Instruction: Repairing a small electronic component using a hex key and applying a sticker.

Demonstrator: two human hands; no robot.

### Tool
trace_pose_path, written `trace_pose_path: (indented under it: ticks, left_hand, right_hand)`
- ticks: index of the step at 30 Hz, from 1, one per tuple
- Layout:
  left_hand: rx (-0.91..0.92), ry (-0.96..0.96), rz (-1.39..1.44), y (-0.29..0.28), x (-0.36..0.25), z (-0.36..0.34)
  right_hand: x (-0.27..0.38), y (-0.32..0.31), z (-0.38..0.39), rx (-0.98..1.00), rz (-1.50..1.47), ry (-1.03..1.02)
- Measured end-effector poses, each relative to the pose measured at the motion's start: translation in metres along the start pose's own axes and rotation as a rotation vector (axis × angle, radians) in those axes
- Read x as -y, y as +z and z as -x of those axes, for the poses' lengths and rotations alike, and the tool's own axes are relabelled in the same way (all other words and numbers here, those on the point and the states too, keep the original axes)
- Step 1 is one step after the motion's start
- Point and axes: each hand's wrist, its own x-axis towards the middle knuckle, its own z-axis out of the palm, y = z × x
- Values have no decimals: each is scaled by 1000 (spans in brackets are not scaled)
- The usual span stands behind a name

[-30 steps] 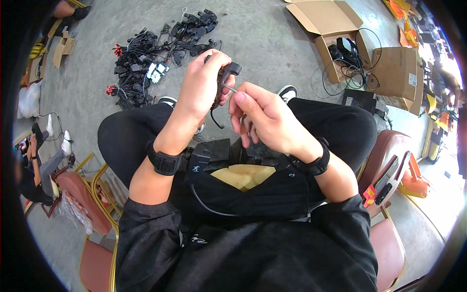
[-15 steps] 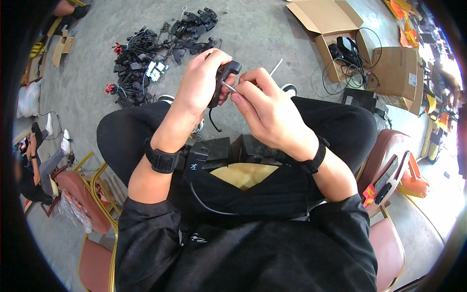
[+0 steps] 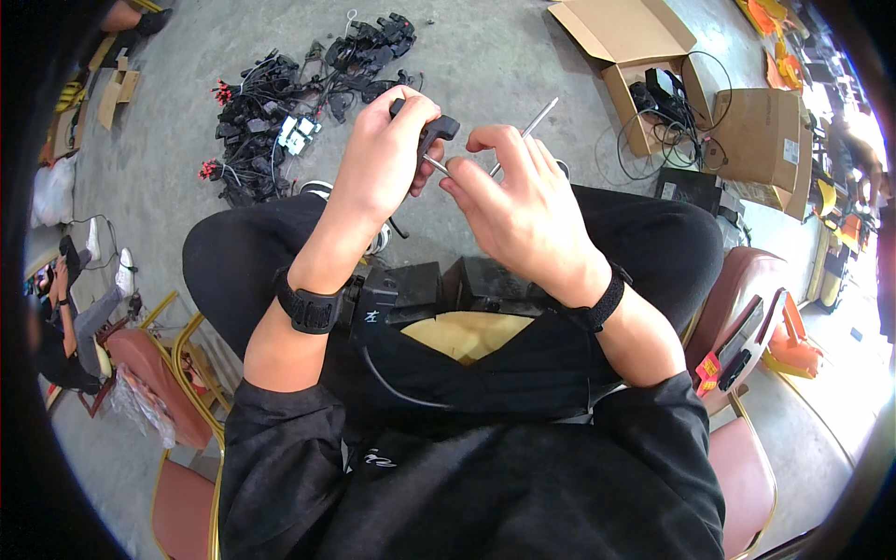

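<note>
My left hand (image 3: 378, 159) is closed around a black plastic housing (image 3: 431, 131) and holds it up over the floor between my knees. A short black cable (image 3: 399, 229) hangs below it. My right hand (image 3: 523, 201) pinches a thin metal rod (image 3: 436, 164), whose far end meets the side of the housing. From between the fingers of the same hand, a second length of metal rod (image 3: 539, 117) with a narrowed tip sticks up to the right. My fingers hide whether the two lengths are one tool. Both wrists wear black straps.
On the floor ahead lies a heap of black plastic parts (image 3: 257, 140) with wires, a white-green piece (image 3: 298, 135) on it. An open cardboard box (image 3: 635, 112) with black devices and cables stands far right, beside a closed carton (image 3: 761, 140). Chairs (image 3: 163, 392) flank me; another person sits at left.
The housing has tilted and shifted slightly in my left hand. My right fingers have spread and moved a little right, and more of the upper rod shows, swung further right.
</note>
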Motion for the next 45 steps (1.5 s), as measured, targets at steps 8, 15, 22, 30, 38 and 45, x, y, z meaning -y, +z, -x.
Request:
trace_pose_path:
  ticks: [8, 15, 22, 30, 38, 45]
  left_hand:
    - [-2, 7, -4, -1, 2, -2]
    - [-3, 16, -27, 0, 4, -3]
    - [-13, -14, -14, 4, -3, -1]
    - [6, -54, -34, 4, -8, 3]
    - [43, -70, -42, 0, -3, 0]
    - [31, -86, -41, 1, -3, -1]
  right_hand:
    - [1, 2, 1, 8, -21, 31]
    - [1, 1, 0, 0, -48, 39]
    - [10, -3, 4, 160, -238, 321]
    - [6, -2, -2, -45, -200, 103]
    - [5, -1, 0, -35, -85, 60]
    - [-1, 0, 1, -27, -18, 9]
